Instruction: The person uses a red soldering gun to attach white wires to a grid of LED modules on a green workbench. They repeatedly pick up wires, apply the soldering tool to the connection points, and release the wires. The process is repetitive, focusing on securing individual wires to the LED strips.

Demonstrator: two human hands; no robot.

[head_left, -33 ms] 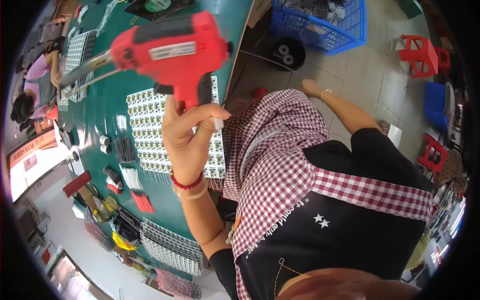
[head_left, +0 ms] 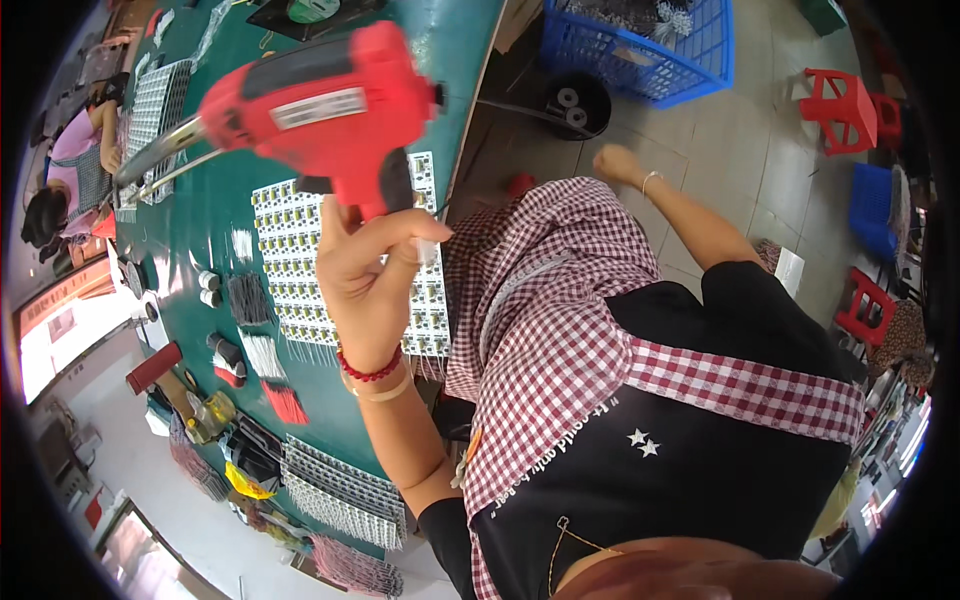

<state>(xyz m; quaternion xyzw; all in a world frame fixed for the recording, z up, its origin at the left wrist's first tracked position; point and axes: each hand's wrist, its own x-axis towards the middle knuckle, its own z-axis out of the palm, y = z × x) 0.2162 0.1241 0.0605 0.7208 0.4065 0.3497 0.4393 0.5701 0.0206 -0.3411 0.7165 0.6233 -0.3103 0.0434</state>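
My left hand (head_left: 365, 270), with a red beaded bracelet, is closed around the black-and-red grip of a red soldering gun (head_left: 300, 100). The gun's metal nozzle and a thin tube under it point left, raised above the green table. Beneath my left hand lies a panel of small white circuit boards (head_left: 290, 250), partly hidden by the hand and wrist. My right hand (head_left: 618, 163) is out over the floor beside my checked apron, fingers curled closed. A thin dark line runs toward it, but what it holds, if anything, is too small to tell.
Bundles of white, black and red wires (head_left: 287, 403) lie on the green table (head_left: 200, 270). More board panels (head_left: 340, 490) stand at its near end. A person in pink (head_left: 75, 150) works across at the left. A blue crate (head_left: 640, 55), black reel holder (head_left: 578, 105) and red stool (head_left: 838, 110) are at right.
The soldering gun and my left hand have shifted slightly left. My right hand has moved a little left and up. The boards and wires have stayed put.
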